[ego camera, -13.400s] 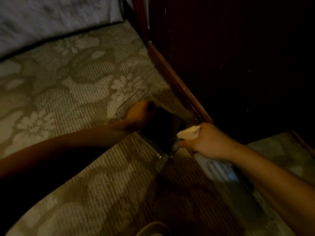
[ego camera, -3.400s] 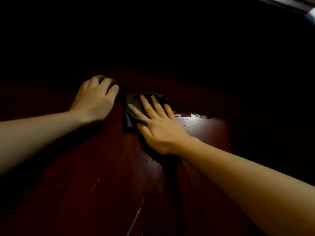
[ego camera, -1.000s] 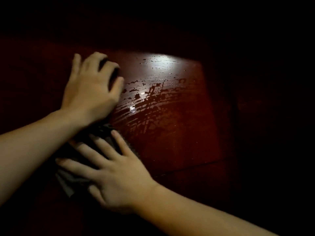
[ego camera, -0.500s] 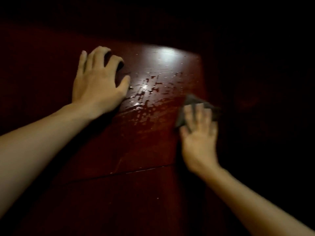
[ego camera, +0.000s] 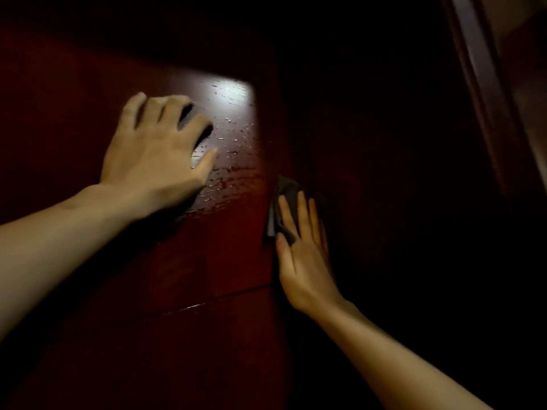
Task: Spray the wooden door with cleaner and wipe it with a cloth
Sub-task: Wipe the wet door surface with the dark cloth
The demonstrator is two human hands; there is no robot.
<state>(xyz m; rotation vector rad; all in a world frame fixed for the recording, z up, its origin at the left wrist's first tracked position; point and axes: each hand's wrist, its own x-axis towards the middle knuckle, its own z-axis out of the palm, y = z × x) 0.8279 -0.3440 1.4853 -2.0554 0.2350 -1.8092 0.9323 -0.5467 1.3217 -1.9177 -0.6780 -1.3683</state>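
Head view, dim light. Two hands, one cloth, one door. The dark red wooden door (ego camera: 225, 261) fills most of the frame, with one lit glossy patch carrying scattered wet droplets (ego camera: 233, 134) between the hands. Left hand (ego camera: 154, 158) rests on the door, fingers bent at the knuckles, tips on the wood, holding nothing. Right hand (ego camera: 302, 255) lies flat with straight fingers pressing one dark cloth (ego camera: 285, 196) against the door, just right of the wet patch, at the edge where the panel goes dark. Cloth pokes out above and left of the fingertips. One door frame edge (ego camera: 479, 84) runs down the upper right.
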